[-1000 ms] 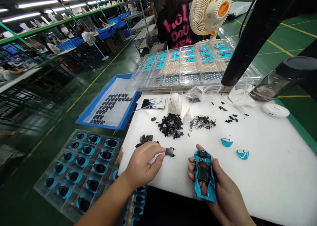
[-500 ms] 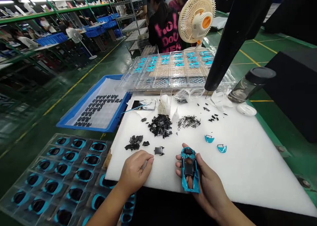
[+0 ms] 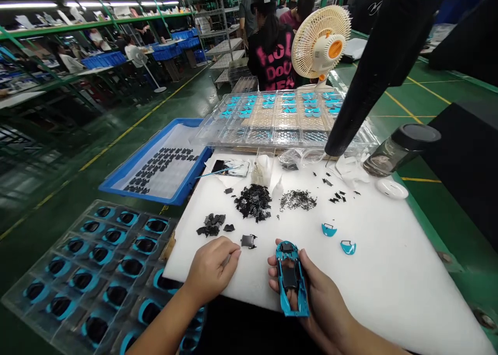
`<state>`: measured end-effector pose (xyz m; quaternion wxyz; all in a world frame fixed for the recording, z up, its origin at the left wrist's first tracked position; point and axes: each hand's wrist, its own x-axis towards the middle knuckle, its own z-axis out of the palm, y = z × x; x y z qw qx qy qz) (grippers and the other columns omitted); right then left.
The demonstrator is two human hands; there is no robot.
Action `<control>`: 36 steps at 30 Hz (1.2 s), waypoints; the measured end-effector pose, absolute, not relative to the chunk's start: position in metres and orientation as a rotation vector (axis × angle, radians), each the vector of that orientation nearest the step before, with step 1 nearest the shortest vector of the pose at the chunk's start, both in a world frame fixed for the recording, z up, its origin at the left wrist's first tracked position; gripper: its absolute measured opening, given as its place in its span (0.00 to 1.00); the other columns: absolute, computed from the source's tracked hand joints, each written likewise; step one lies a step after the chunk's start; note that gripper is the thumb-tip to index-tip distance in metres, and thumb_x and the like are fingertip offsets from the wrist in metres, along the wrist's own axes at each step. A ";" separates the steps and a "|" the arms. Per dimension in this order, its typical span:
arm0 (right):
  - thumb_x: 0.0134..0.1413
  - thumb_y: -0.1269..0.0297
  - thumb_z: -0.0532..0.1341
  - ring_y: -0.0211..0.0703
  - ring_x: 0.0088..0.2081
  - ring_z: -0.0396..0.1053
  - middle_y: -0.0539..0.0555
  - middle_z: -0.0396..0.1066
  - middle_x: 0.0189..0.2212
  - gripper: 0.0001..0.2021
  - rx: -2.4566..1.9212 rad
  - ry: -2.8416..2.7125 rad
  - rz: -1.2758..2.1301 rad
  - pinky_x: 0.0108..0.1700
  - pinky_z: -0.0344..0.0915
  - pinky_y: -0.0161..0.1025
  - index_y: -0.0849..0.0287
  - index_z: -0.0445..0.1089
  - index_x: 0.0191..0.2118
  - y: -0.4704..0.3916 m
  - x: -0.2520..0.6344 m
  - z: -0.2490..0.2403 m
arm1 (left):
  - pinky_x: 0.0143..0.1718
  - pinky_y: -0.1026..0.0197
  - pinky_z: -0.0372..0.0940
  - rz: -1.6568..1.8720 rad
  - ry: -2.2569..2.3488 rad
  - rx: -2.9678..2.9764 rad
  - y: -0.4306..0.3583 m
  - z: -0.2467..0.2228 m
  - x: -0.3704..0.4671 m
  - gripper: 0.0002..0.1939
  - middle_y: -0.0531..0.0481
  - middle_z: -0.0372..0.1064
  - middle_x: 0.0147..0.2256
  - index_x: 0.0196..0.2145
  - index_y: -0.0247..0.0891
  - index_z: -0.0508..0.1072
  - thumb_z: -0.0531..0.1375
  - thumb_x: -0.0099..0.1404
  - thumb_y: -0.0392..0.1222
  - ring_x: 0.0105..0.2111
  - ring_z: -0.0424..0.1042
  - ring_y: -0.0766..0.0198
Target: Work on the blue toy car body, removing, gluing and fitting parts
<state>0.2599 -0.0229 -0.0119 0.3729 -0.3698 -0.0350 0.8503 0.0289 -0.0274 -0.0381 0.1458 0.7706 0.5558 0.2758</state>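
My right hand (image 3: 317, 287) is wrapped round a blue model car body (image 3: 282, 299), tilted with its black inner panel facing up. The frame of the body lets my fingers show through behind it. My left hand (image 3: 213, 268) hovers at the table's near edge, thumb and forefinger pinched together; what lies between them, if anything, is hidden. Just beyond its fingertips is a dark, bracket-like part (image 3: 248, 241). Past that, smaller black pieces (image 3: 212, 224) form a group. Two blue curved pieces (image 3: 329, 230) lie to the right of the car body.
A heap of black parts (image 3: 253, 202) and scattered tiny black bits (image 3: 299, 200) cover the table's middle. Left are a blue tray (image 3: 175, 193) and a clear tray (image 3: 73, 230) of blue shells. A black post (image 3: 350, 111) slants down beside a lidded jar (image 3: 395, 155).
The view has shifted a little. The car body and my right hand sit slightly lower and further left in view. My left hand keeps its pinched pose beside the dark part.
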 end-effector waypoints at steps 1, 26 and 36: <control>0.60 0.49 0.57 0.47 0.38 0.73 0.61 0.76 0.40 0.22 -0.948 -0.073 2.188 0.45 0.69 0.43 0.63 0.72 0.48 -0.024 0.260 -0.011 | 0.32 0.60 0.62 0.790 1.603 2.221 -0.027 -0.038 0.029 0.08 0.48 0.68 0.29 0.35 0.37 0.72 0.53 0.68 0.36 0.30 0.67 0.62; 0.61 0.51 0.56 0.49 0.42 0.74 0.61 0.76 0.43 0.32 -0.936 -0.060 2.108 0.54 0.65 0.48 0.58 0.49 0.66 -0.005 0.272 -0.019 | 0.31 0.60 0.64 0.890 1.563 2.238 -0.027 -0.038 0.028 0.08 0.46 0.69 0.29 0.36 0.36 0.73 0.54 0.65 0.35 0.29 0.68 0.62; 0.59 0.53 0.59 0.52 0.47 0.73 0.63 0.75 0.46 0.33 -0.917 0.067 2.168 0.58 0.62 0.52 0.60 0.51 0.66 -0.003 0.278 -0.022 | 0.31 0.60 0.62 0.877 1.569 2.200 -0.027 -0.041 0.028 0.06 0.47 0.69 0.30 0.37 0.36 0.73 0.56 0.64 0.32 0.31 0.67 0.63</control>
